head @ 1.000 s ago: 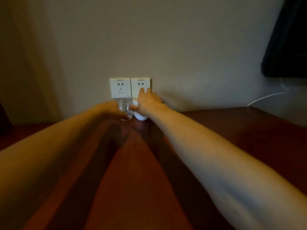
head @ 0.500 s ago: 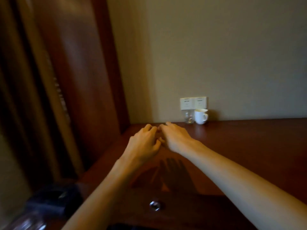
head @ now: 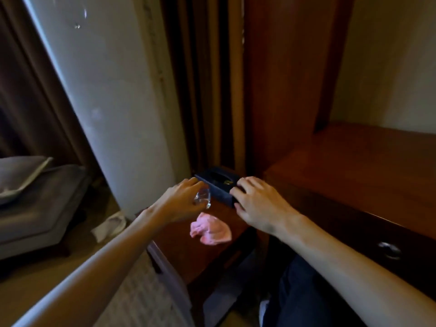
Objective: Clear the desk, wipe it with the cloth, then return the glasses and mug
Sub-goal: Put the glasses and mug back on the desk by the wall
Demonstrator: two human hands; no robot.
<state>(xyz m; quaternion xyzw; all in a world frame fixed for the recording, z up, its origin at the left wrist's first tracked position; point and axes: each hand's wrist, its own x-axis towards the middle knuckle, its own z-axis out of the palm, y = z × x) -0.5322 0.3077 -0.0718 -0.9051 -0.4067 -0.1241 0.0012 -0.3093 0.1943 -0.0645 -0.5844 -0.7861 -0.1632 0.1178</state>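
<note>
Glass (head: 203, 199), clear, smooth and breakable, is judged best taken round its wall; it is held in the curled fingers of the left hand (head: 181, 204) above the low side table (head: 186, 251), near the pink cloth (head: 210, 230). A dark box (head: 218, 185) is touched by the right hand (head: 257, 204), fingers spread

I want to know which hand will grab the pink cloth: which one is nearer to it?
Left. The left hand hovers just above the pink cloth; the right hand is up and right, at the dark box.
</note>
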